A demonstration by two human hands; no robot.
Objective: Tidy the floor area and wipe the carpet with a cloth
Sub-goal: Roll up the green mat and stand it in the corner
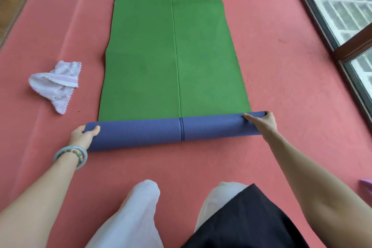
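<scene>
A green foam mat with a blue underside (173,56) lay lengthwise on the red carpet (281,90), its near end rolled. The left hand (83,137) and right hand (261,122) each gripped a roll end. A crumpled pink-and-white cloth (57,84) sat left.

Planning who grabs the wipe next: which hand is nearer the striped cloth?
Left. The left hand grips the left end of the rolled mat, just below and right of the striped cloth. The right hand holds the mat's far right end.
</scene>
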